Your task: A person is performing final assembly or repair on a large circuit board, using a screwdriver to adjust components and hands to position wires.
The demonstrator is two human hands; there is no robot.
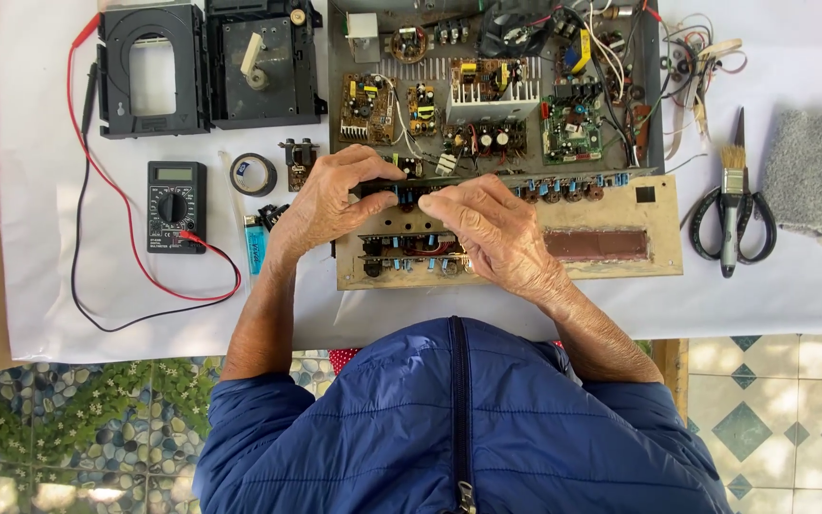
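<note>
Both hands are down on the front panel (pixel 611 249), a tan, dusty plate lying flat on the white sheet (pixel 525 305) against the near edge of the open chassis (pixel 497 86). The left hand (pixel 330 205) is curled, its fingertips pinching at a small dark part on the strip of circuit board (pixel 401 243) fixed behind the panel; the right hand (pixel 492 228) lies half-closed over the same spot, fingers pressing toward the left ones, so the two nearly meet. Whether either actually grips something loose I cannot tell; the fingers cover it. The panel looks stiff and light, but the board on it is crowded with little blue and black components and thin wires running back into the chassis, so it seems fragile there and safest taken by its bare long edges or the plain right end near the reddish window (pixel 596 244). To the left lie a multimeter (pixel 176 205) with red and black leads, a tape roll (pixel 253 174), a lighter (pixel 255 244) and two black disc-drive parts (pixel 206 65). To the right are scissors (pixel 752 214), a brush (pixel 733 205) and a grey cloth (pixel 815 171).
</note>
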